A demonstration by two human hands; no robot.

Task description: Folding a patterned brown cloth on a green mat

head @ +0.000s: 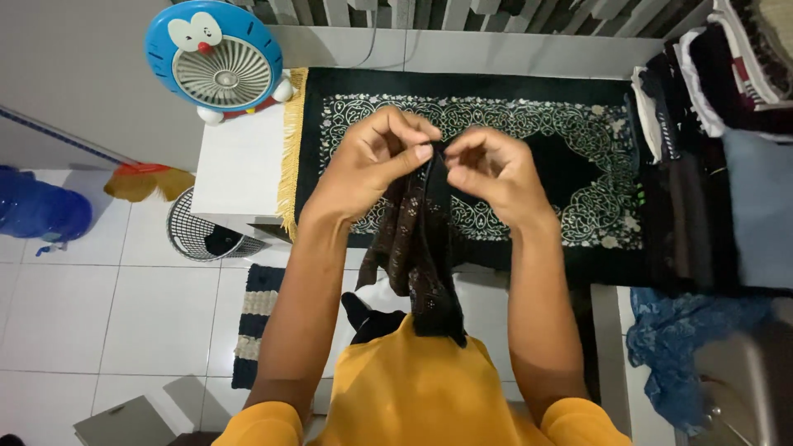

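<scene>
In the middle of the frame a dark patterned cloth (415, 248) hangs down toward the yellow shirt (413, 388), and its top edge is pinched between the left hand (372, 165) and the right hand (491, 173), both closed on it with thumb and fingers. It seems the person is at the step of lining up the upper edge. The next move probably calls for an even pull, so the thin fabric does not slip. Behind the hands lies a dark ornamented rug (537, 124), a blue round fan (213, 58) stands at upper left, and folded clothes (710, 124) are stacked at the right.

No packages, labels, signs or screens visible.
</scene>
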